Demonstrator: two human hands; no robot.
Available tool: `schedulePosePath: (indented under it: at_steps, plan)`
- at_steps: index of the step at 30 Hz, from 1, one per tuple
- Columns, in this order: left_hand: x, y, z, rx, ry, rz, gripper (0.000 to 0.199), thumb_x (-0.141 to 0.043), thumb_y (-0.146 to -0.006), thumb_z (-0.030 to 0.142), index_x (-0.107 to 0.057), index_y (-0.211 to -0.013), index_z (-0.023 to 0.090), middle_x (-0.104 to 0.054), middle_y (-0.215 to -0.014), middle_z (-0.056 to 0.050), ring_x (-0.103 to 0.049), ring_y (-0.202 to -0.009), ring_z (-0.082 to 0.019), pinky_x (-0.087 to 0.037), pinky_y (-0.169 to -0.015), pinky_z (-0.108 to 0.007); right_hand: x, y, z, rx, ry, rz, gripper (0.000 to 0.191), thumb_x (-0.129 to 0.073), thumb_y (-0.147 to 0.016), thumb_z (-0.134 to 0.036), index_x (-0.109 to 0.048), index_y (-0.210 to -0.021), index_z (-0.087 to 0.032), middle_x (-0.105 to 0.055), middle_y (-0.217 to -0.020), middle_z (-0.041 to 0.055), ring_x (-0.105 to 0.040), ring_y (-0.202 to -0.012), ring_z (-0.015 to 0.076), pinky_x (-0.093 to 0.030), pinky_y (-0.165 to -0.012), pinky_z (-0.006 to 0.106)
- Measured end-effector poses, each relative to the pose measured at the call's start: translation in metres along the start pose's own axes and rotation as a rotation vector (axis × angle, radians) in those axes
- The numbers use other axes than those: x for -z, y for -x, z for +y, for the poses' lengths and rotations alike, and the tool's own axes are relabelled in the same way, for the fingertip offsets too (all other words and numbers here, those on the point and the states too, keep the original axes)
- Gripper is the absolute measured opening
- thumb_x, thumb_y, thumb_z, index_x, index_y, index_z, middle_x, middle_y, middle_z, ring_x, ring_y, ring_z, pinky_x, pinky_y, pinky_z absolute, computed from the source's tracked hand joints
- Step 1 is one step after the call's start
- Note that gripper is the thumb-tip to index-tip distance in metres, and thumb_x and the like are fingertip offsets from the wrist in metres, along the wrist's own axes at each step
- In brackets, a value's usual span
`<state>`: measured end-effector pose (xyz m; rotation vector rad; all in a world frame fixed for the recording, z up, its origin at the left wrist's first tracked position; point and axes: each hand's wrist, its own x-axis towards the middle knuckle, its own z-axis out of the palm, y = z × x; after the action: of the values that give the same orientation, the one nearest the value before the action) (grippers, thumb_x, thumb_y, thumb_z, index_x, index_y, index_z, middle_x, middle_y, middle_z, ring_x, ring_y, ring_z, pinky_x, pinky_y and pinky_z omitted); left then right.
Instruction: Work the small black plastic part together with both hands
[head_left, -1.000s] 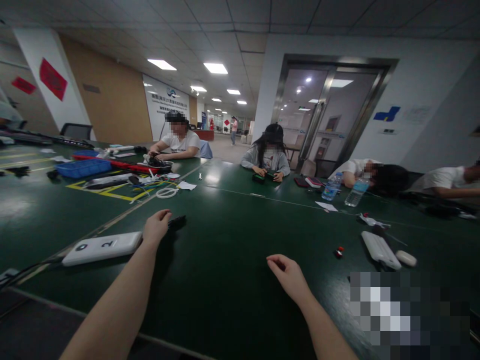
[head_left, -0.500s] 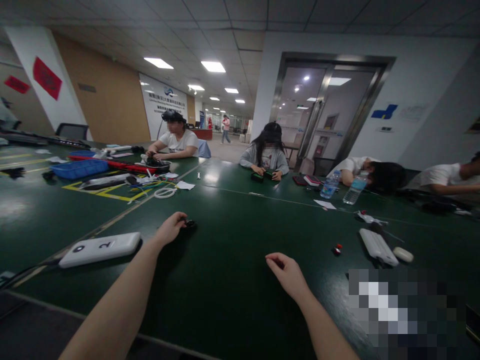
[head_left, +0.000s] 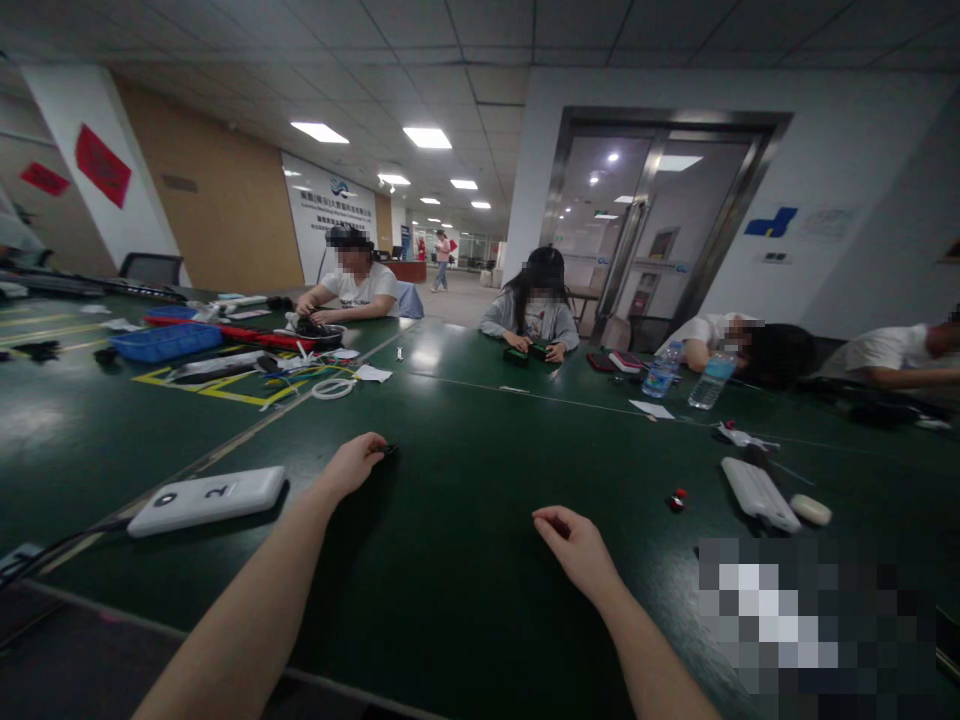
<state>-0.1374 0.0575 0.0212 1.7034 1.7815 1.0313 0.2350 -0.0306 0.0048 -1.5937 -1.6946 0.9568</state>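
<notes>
Open-plan workshop hall, with a steel-framed glass door (head_left: 645,220) beyond the far right of the bench. Long dark-green workbench (head_left: 457,610) across the whole view; at its far side, a seated co-worker in a white T-shirt (head_left: 360,290) and another in a grey cardigan (head_left: 531,322). On the far left section, a blue plastic crate (head_left: 166,341) and a coil of white cable (head_left: 333,388). Nearer, a white power bank marked "2" (head_left: 206,501), just left of the left hand (head_left: 352,467) but not touching it. Left fingers (head_left: 373,447) pinched on a small dark item (head_left: 388,450), held at the fingertips over the bench (contact with the bench surface impossible to confirm). Right hand (head_left: 577,550) resting low over the bench, fingers (head_left: 551,520) loosely curled, not clenched; any grip on the dark speck at the fingertips impossible to determine. Small red-and-black part (head_left: 678,500) well right of the right hand.
</notes>
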Motion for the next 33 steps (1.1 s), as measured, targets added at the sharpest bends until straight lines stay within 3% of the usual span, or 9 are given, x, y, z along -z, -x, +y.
schedulePosePath:
  at_steps: [8,15,25,33]
  plan:
    - [-0.004,0.002,0.003,-0.011,-0.044,0.027,0.009,-0.064,-0.065,0.018,-0.067,-0.073,0.022,-0.067,-0.078,-0.005,-0.061,-0.082,-0.024,-0.043,-0.080,-0.031,0.000,0.003,-0.004,0.004,-0.011,0.005,0.022,-0.052,-0.083,-0.030,-0.065,-0.100,-0.023,-0.065,-0.101,0.0022,-0.060,-0.096,0.0201,-0.048,-0.084,0.035]
    - [-0.013,0.009,0.003,-0.089,-0.471,-0.048,0.015,-0.060,-0.071,0.020,-0.068,-0.083,0.024,-0.067,-0.098,-0.009,-0.061,-0.091,-0.027,-0.043,-0.076,-0.032,0.000,0.002,-0.002,0.016,0.003,0.001,0.022,-0.053,-0.083,-0.029,-0.065,-0.100,-0.023,-0.066,-0.100,0.0016,-0.060,-0.095,0.0193,-0.048,-0.084,0.034]
    - [-0.015,0.025,0.010,0.060,-0.566,-0.050,0.028,-0.045,-0.087,0.026,-0.060,-0.111,0.022,-0.065,-0.113,-0.007,-0.060,-0.100,-0.023,-0.044,-0.081,-0.029,-0.001,0.000,-0.001,0.030,0.016,0.011,0.022,-0.054,-0.083,-0.030,-0.066,-0.099,-0.022,-0.066,-0.097,0.0018,-0.061,-0.092,0.0187,-0.048,-0.083,0.034]
    - [-0.018,0.025,0.010,0.087,-0.614,0.029,0.028,-0.038,-0.091,0.025,-0.052,-0.115,0.018,-0.058,-0.119,-0.009,-0.059,-0.100,-0.021,-0.044,-0.078,-0.028,-0.001,0.002,-0.003,0.026,0.016,0.007,0.022,-0.053,-0.083,-0.029,-0.065,-0.101,-0.022,-0.065,-0.099,0.0020,-0.061,-0.093,0.0187,-0.048,-0.083,0.034]
